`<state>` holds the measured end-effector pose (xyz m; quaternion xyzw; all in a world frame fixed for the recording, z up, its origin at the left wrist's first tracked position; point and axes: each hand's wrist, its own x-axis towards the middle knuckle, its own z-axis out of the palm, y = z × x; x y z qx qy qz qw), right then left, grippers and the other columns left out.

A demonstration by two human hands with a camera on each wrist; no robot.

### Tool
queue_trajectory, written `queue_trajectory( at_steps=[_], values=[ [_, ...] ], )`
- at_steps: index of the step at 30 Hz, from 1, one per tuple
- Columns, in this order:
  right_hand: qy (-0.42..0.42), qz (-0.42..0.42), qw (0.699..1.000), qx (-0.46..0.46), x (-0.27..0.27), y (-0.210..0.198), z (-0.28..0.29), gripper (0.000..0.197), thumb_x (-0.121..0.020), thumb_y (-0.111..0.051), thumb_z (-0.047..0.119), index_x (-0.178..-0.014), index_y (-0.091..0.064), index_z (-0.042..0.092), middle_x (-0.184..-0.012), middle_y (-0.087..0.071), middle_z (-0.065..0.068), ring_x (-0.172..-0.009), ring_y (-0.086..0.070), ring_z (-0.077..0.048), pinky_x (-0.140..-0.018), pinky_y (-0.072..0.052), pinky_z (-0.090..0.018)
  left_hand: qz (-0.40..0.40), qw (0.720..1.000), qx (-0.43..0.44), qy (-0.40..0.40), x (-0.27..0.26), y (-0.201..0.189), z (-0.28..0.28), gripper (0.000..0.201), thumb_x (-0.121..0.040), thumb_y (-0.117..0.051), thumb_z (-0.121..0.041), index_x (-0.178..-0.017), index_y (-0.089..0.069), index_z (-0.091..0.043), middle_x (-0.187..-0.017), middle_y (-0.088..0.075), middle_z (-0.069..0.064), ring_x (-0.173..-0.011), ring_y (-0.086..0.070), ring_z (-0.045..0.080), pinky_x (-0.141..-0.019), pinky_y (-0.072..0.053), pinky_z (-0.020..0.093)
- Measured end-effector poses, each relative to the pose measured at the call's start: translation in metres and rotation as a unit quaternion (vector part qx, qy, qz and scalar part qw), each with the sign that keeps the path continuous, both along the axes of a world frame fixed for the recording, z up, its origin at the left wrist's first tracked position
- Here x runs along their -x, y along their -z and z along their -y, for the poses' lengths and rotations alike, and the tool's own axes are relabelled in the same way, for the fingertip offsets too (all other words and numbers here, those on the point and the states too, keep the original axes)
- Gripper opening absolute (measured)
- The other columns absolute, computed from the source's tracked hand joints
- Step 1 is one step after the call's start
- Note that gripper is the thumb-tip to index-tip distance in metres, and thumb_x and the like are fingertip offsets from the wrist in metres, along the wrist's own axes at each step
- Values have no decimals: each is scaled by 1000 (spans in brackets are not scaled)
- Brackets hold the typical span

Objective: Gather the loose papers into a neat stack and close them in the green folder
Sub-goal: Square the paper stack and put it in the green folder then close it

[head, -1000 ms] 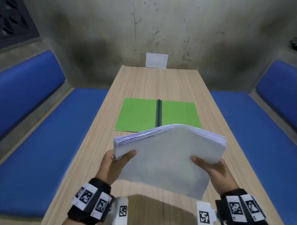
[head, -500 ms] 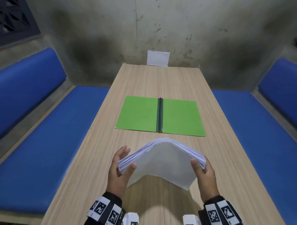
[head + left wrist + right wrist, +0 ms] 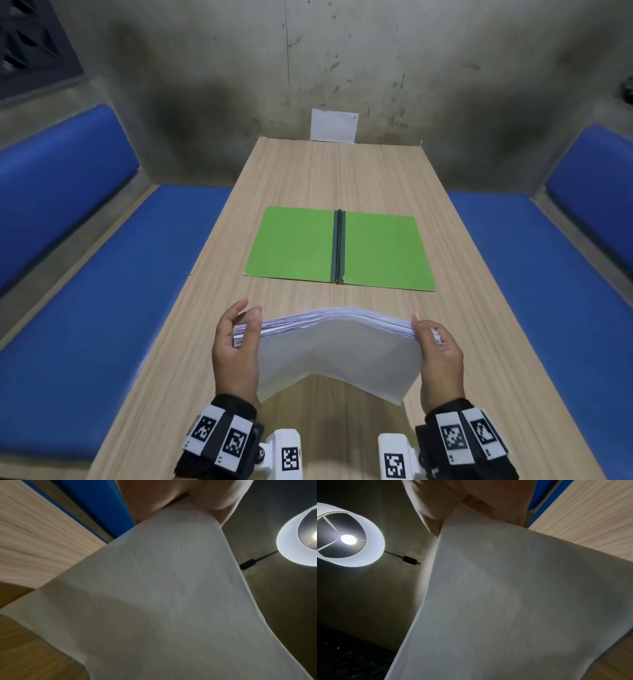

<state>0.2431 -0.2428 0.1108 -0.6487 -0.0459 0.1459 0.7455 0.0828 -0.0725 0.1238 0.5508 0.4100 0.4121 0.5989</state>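
Papers (image 3: 337,353) are being held on edge just above the table (image 3: 342,178), near the person and short of the folder (image 3: 294,243), which is lying open and flat further out. The left hand (image 3: 234,349) is gripping one end of the stack, thumb in front and fingers behind; the right hand (image 3: 440,356) is gripping the other end the same way. The stack is bowing upward in the middle, and the sheet edges at the left end are looking slightly fanned. To square it well, the grip is probably needing to loosen a little so the sheets can drop level, with the lower edge tapped down on the wood and the ends pressed inward evenly. Squeezing too hard is likely keeping the bow in. Blue benches (image 3: 102,274) are running along both sides.
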Motion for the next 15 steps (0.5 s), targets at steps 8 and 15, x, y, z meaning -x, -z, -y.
queue_trajectory(
  at_steps=[8,15],
  values=[
    [-132,44,988,66,9,22,21,38,-76,-71,3,-99,-60,31,-92,-71,9,-90,-67,-8,-62,-53,-13,-47,986,-42,152,20,27,-6,63,-61,-80,-32,-106,-46,-59,-119,-58,-4,-110,-57,17,-86,-49,28],
    [-98,20,994,51,10,6,14,12,-83,-63,9,-90,-69,17,-90,-73,-10,-91,-65,-34,-69,-53,-33,-8,996,-9,89,6,12,-6,12,-84,-62,-8,-85,-60,-20,-81,-69,3,-78,-65,22,-56,-54,13]
  ],
)
